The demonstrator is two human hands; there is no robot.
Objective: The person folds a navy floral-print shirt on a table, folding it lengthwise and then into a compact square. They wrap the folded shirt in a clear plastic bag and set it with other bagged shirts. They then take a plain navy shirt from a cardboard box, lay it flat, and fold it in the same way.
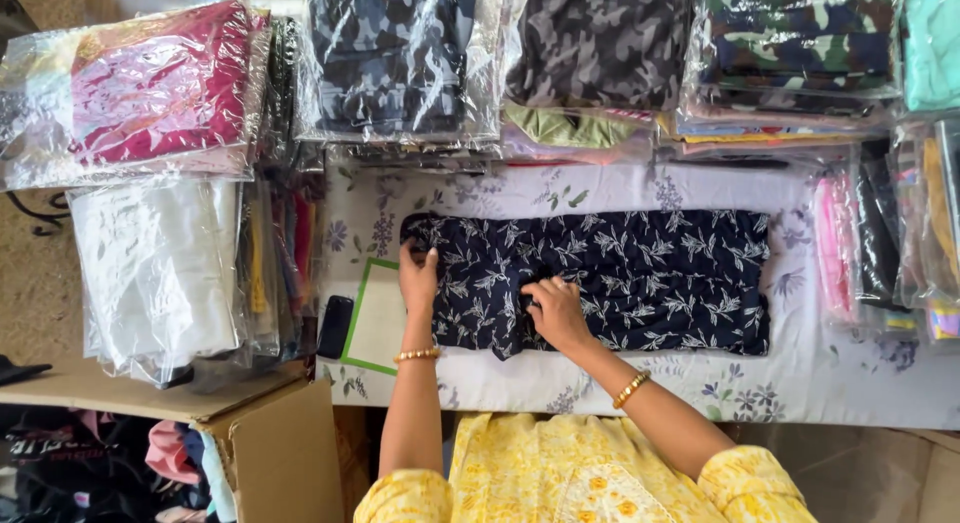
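Stacked bagged clothes are crowding a floral-covered table [800, 383]; the navy leaf-print garment [620, 278] is lying flat at its centre; left hand [418, 278] is pinning its edge, right hand [556, 311] is pinching a fold, keeping cloth taut.

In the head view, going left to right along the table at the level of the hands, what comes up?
Stack of clear-bagged white garments → black phone → green-edged white board → left hand → right hand, both on the navy leaf-print garment → clear-bagged pink garments standing on edge.
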